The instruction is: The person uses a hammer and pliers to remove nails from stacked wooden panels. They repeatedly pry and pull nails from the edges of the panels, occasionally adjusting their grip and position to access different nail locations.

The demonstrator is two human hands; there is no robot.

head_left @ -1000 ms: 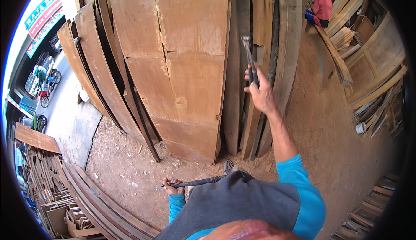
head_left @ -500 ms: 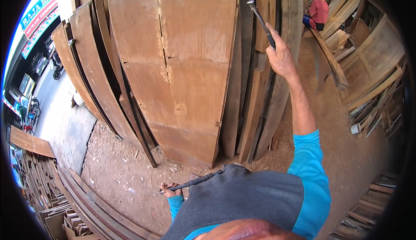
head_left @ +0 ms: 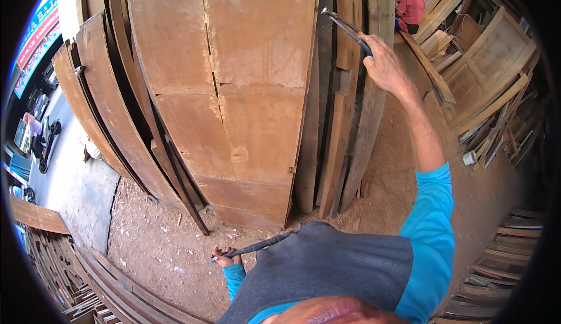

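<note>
Two hands (head_left: 387, 66) (head_left: 227, 257), one metal-headed tool (head_left: 346, 27), one bar (head_left: 264, 244)

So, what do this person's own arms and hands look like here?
The right hand and left hand are ungloved. The right sleeve is bright blue, ending in a cuff that leaves most of the right forearm bare, with no watch or band visible there. The left sleeve is the same blue. The shirt front is dark grey.
</note>
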